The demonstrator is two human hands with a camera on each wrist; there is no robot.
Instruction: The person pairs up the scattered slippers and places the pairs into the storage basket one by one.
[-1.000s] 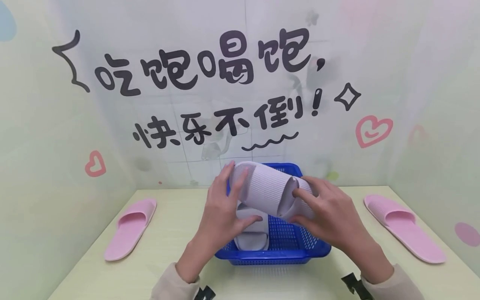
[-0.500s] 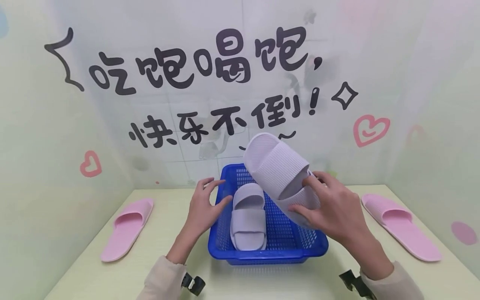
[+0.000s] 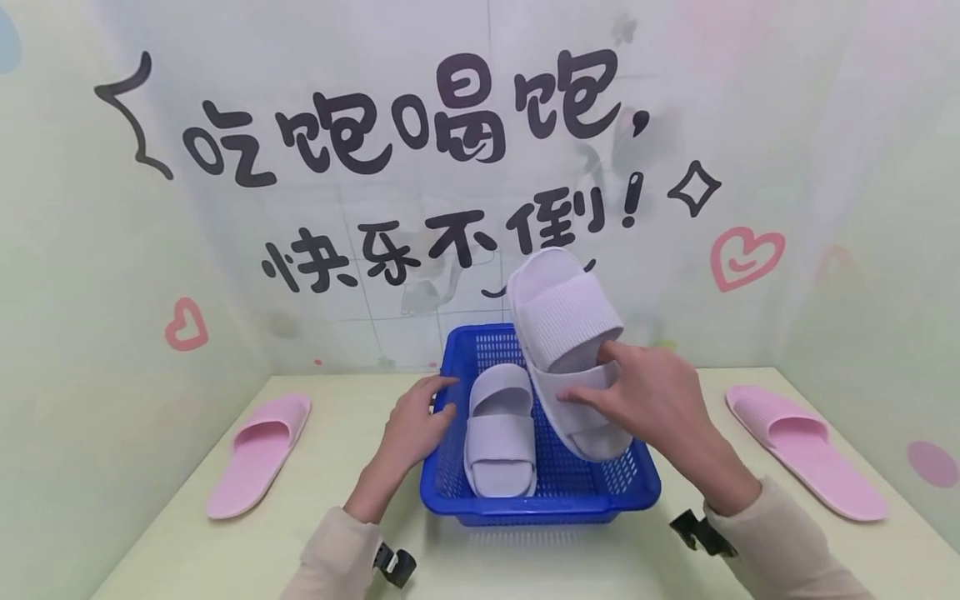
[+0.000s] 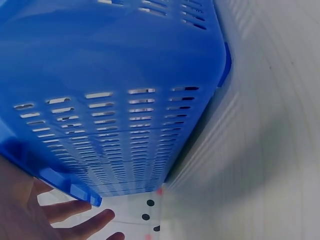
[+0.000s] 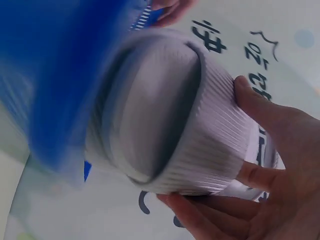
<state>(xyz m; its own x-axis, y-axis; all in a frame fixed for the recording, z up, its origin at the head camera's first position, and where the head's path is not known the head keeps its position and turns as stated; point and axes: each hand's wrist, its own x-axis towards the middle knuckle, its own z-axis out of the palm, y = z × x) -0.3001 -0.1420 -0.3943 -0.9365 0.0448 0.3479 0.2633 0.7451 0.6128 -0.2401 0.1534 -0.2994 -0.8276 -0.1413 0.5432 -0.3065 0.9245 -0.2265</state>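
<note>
My right hand [image 3: 645, 396] grips a pair of pale lilac slippers [image 3: 566, 321] fitted together, thumb and fingers about the strap nearer me. The slippers tilt above the right side of a blue plastic basket [image 3: 555, 507]. The ribbed strap [image 5: 215, 135] fills much of the right wrist view. Inside the basket, on its left, lies another lilac slipper pair [image 3: 500, 437] fitted together the same way. My left hand [image 3: 416, 425] is at the basket's left rim, fingertips right at the edge. In the left wrist view its fingers [image 4: 87, 225] extend past the rim.
A single pink slipper [image 3: 258, 458] lies on the pale tabletop [image 3: 337, 400] to the left. Another pink slipper [image 3: 810, 454] lies to the right. Behind the table stands a wall [image 3: 360, 200] with dark lettering and pink hearts.
My left hand came off the held slippers and moved to the basket's left rim. My right hand turned the slippers more upright above the basket.
</note>
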